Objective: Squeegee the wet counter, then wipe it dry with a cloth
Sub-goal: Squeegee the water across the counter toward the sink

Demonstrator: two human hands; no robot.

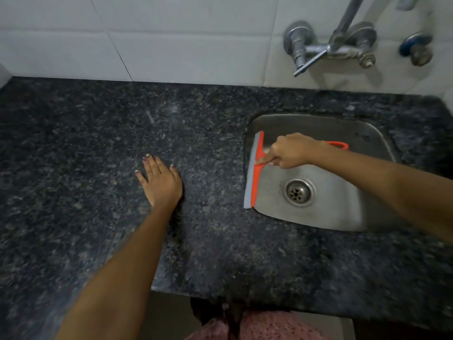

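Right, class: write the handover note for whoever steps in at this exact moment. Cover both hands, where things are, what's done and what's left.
Left hand: open, flat on the dark speckled granite counter.
Right hand: grip closed on the orange squeegee with grey blade, blade at the left rim of the steel sink.
Done: one stroke appears to have reached the sink.
Left: any remaining strokes, then the cloth wipe; no cloth in view.

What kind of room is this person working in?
Most likely a home kitchen: a dark stone counter with a steel sink set into it, metal taps and white wall tiles behind.
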